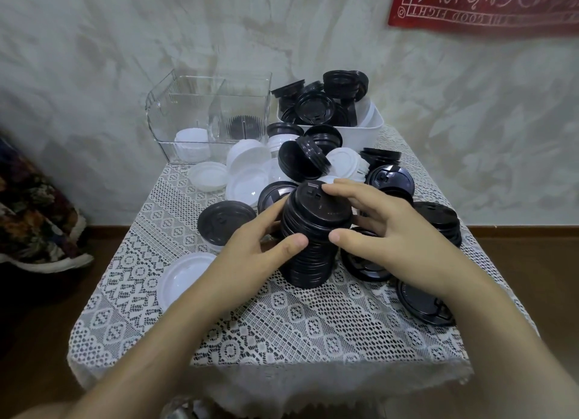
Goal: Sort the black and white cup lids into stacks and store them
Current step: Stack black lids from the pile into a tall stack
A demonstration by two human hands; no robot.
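A tall stack of black lids (pixel 313 230) stands on the lace cloth at the table's middle. My left hand (pixel 250 246) holds its left side, thumb in front and fingers behind. My right hand (pixel 385 227) grips the right side, fingertips on the top lid. Loose black lids (pixel 225 221) and white lids (pixel 185 277) lie scattered around the stack. Behind it is a mixed heap of lids (pixel 313 164).
A clear plastic bin (pixel 175 105) at the back left holds a short white stack (pixel 191 144). At the back right, black lids fill a white tub (pixel 369 127). The lace-covered table (pixel 282 331) stands against a wall. A patterned cloth (pixel 31 211) lies on the floor at left.
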